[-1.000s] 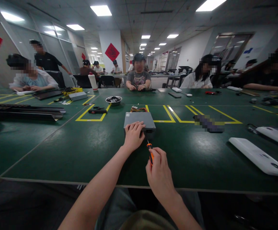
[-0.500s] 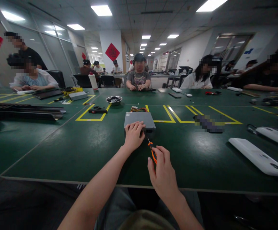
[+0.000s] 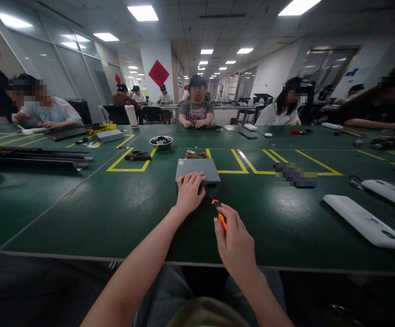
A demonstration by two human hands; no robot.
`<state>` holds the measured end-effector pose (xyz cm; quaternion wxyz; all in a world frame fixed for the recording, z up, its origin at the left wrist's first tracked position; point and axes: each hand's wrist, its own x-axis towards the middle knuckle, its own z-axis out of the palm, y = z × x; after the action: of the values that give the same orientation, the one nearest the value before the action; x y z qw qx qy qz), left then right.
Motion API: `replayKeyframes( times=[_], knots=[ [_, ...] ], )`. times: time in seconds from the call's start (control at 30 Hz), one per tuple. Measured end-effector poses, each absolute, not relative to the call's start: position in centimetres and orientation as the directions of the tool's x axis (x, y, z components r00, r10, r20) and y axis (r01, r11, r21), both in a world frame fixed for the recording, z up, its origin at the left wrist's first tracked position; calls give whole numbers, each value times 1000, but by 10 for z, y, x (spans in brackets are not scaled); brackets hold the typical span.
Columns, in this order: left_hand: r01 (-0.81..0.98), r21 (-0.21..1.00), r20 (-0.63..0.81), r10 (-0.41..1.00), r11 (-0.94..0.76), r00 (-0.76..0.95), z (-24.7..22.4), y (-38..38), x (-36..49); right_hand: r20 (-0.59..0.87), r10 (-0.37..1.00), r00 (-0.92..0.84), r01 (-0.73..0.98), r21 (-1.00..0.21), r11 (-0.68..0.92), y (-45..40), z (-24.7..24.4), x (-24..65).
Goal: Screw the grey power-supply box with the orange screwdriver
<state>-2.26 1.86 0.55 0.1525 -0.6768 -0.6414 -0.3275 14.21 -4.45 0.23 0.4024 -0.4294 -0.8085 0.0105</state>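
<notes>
A grey metal box with a power socket and bundled coloured wires behind it, a computer power supply (image 3: 197, 166), sits on the green table in front of me. My left hand (image 3: 190, 188) grips its near edge, fingers lying over the top. In my right hand (image 3: 233, 231) is a screwdriver (image 3: 222, 220) with an orange and black handle. Its thin shaft points up at the front face of the power supply, below the socket. Whether the tip sits in a screw is too small to make out.
A metal bowl (image 3: 161, 142) of small dark parts stands beyond, left of the power supply. White devices (image 3: 367, 220) lie at the right, long dark metal rails (image 3: 34, 156) at the left. Yellow tape (image 3: 233, 172) marks the table. Several people sit around it.
My right hand has shifted slightly right, its fingers closing further round the screwdriver, whose handle has turned. My left hand stays on the power supply. The standing person at left has leaned down.
</notes>
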Motion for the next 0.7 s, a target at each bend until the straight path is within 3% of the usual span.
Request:
replayKeyframes(
  times=[0.2, 0.5, 0.7],
  knots=[
    [971, 212, 628, 777, -113, -47, 6, 19, -23, 697, 592, -404, 624, -264, 736, -48, 0, 134],
    [970, 214, 627, 778, -116, -46, 6, 18, -22, 632, 702, -329, 698, -338, 631, -48, 1, 139],
    [970, 212, 639, 768, -120, -45, 6, 18, -22, 666, 639, -385, 663, -282, 694, -50, -3, 136]
  ],
)
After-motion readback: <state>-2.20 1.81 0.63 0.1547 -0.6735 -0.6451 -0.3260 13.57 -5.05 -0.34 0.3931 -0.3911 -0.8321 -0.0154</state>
